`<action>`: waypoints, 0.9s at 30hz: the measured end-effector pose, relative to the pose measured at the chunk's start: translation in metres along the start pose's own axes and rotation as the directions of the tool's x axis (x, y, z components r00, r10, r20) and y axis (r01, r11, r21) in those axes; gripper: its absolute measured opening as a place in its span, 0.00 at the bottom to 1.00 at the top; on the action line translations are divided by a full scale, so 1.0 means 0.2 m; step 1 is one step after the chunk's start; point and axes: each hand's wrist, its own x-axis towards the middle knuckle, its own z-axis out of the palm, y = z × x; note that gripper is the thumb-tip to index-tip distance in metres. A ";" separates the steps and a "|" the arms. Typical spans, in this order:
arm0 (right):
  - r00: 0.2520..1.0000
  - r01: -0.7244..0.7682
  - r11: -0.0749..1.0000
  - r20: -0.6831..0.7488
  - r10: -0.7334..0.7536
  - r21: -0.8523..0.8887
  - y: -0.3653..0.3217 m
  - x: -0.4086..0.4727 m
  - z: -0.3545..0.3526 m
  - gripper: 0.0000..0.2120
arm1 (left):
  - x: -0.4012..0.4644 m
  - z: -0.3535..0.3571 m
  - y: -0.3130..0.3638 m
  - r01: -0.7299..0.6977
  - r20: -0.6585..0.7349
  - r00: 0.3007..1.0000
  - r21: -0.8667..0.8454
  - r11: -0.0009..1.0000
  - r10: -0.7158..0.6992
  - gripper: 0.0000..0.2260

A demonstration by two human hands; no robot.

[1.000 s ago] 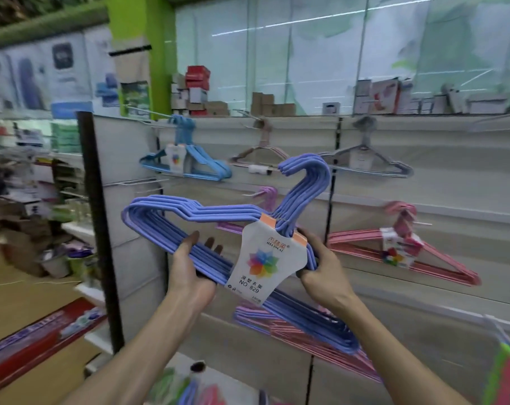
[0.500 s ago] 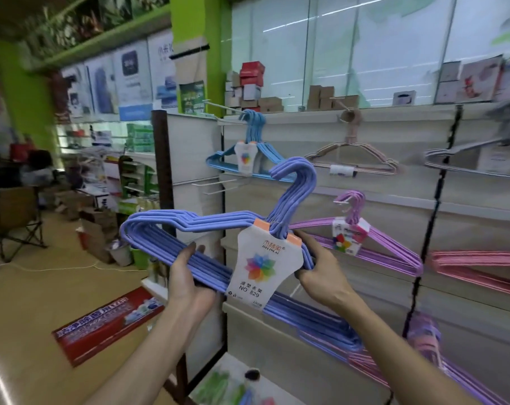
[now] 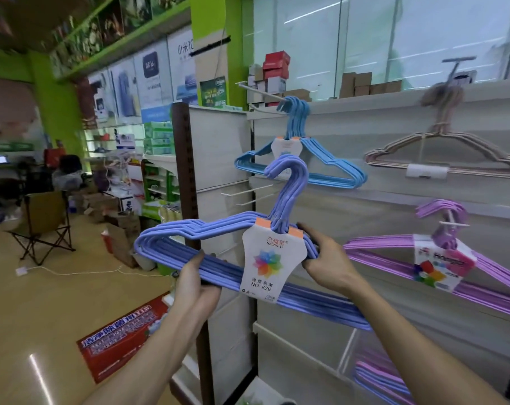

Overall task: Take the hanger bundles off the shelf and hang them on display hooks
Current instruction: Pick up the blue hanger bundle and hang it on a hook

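- Since half a second ago the view has turned more to the left, so the end post of the display panel (image 3: pixel 186 176) now stands near the middle and more of the shop floor shows; both hands keep the same grip on the bundle.
- Both forearms reach up from the lower edge, and the periwinkle hanger bundle (image 3: pixel 218 229) is held between them in front of the panel, tilted down to the right.
- The left hand (image 3: pixel 194 283) holds the lower bars from below, thumb pointing up in front of them, fingers curled behind.
- The right hand (image 3: pixel 328 258) grips the right shoulder of the bundle just beside the white label card (image 3: pixel 272 258), fingers wrapped around the wires.
- The hook ends of the bundle rise close to two bare display hooks (image 3: pixel 248 192); I cannot tell if they touch.
- A blue bundle (image 3: pixel 300 162) hangs above, a beige bundle (image 3: pixel 443 153) and a purple bundle (image 3: pixel 440 252) hang to the right.
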 end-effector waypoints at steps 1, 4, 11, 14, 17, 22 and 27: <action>1.000 -0.002 1.000 0.008 0.002 -0.016 0.01 0.05 0.03 0.33 | 0.07 -0.02 0.02 0.003 0.002 1.000 -0.026 1.000 -0.003 0.05; 0.999 -0.011 0.998 0.029 0.013 -0.065 0.04 0.19 0.11 0.34 | 0.25 -0.07 0.06 0.009 -0.015 1.000 -0.068 0.998 -0.010 0.09; 0.997 -0.044 0.978 0.058 0.057 -0.202 0.11 0.50 0.30 0.37 | 0.63 -0.12 0.06 0.102 -0.054 0.993 -0.065 0.993 -0.106 0.06; 0.994 -0.079 0.963 0.047 0.095 -0.259 0.14 0.63 0.36 0.37 | 0.78 -0.11 0.05 0.146 -0.055 0.987 -0.052 0.988 -0.149 0.06; 0.990 -0.126 0.940 0.027 0.141 -0.316 0.16 0.74 0.40 0.38 | 0.94 -0.10 0.04 0.237 -0.031 0.971 -0.006 0.971 -0.237 0.09; 0.976 -0.210 0.902 -0.027 0.216 -0.377 0.22 0.91 0.46 0.39 | 1.26 -0.08 -0.01 0.322 -0.009 0.947 0.030 0.946 -0.322 0.08; 0.954 -0.296 0.857 -0.096 0.283 -0.422 0.29 1.01 0.52 0.40 | 1.52 -0.07 -0.07 0.414 0.019 0.909 0.076 0.907 -0.416 0.18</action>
